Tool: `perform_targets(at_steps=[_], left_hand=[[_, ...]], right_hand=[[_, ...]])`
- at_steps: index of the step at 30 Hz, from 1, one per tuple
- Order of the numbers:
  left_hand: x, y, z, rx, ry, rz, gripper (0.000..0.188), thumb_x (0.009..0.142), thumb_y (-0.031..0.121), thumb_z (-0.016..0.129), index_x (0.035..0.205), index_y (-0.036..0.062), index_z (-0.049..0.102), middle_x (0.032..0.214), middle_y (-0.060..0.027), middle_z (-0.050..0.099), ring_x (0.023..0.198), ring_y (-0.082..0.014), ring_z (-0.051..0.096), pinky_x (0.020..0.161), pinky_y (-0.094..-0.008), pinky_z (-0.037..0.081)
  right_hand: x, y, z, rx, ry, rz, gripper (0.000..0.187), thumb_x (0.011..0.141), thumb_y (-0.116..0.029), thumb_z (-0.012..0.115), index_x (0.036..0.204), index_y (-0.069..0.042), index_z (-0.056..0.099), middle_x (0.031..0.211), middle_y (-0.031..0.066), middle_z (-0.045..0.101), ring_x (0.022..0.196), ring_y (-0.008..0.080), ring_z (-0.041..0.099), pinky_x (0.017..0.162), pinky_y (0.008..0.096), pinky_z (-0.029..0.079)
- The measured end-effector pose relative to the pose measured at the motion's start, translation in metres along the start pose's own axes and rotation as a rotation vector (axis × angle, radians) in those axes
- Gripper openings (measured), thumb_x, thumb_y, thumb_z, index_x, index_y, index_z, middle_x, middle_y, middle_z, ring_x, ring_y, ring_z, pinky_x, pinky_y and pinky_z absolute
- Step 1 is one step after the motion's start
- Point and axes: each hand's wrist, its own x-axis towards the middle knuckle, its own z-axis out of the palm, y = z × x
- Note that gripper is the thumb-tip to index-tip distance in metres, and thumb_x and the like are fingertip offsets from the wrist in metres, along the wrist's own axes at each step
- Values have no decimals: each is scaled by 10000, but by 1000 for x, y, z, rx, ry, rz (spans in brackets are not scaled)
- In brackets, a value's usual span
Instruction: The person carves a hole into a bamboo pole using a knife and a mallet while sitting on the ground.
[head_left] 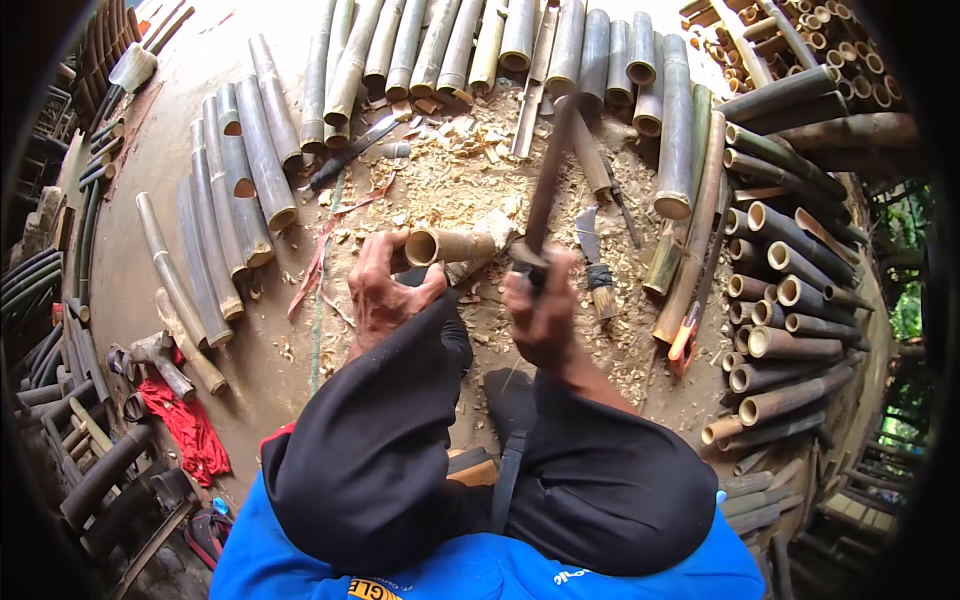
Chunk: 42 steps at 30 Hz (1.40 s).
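A short pale bamboo tube (458,246) lies on its side in front of me, its hollow end facing left. My left hand (388,292) is closed on that hollow end, thumb below the rim. To the right, my right hand (543,312) grips the dark handle of a machete. The machete's broad blade (551,180) points up and away, smeared by motion and apart from the tube. Pale shaved wood shows at the tube's right end. A piece beneath the tube is mostly hidden, so I cannot tell what it is.
Wood shavings (450,180) cover the ground. A curved knife (598,275) lies right of my right hand, an orange-handled tool (685,335) farther right. Another long blade (350,155) lies far left. Bamboo poles (262,155) line both sides and the back; cut tubes (790,343) are stacked right.
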Motion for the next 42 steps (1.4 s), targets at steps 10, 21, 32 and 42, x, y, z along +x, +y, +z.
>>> perform_targets(at_steps=[10,21,32,42], left_hand=[[-7,-16,-12,78,-25,-42,367,745,166,807,1038,-10,673,938,-195,686,867,-351,702,789,-437,570],[-1,-23,-5,121,-32,2,370,739,230,801,957,-16,631,902,-198,661,823,-378,679,754,-472,560],[0,-9,0,120,-60,-21,398,739,278,800,946,-8,616,884,-224,651,819,-389,667,755,-481,546],[11,-2,6,123,-105,27,390,755,267,806,930,-27,619,853,-196,649,782,-340,683,717,-454,560]], right_hand=[[26,-45,0,-283,-213,113,333,1067,-184,579,1318,10,478,878,274,700,725,419,715,637,480,544],[29,-22,5,-413,-381,299,354,1033,-212,593,1281,11,475,833,310,679,749,523,677,646,568,552],[-7,17,16,-528,-406,438,346,1016,-227,620,1244,-13,471,824,320,682,801,534,684,689,600,523],[-24,92,-22,-617,-452,622,358,1038,-305,562,1247,-25,489,1032,314,689,876,517,688,799,561,552]])
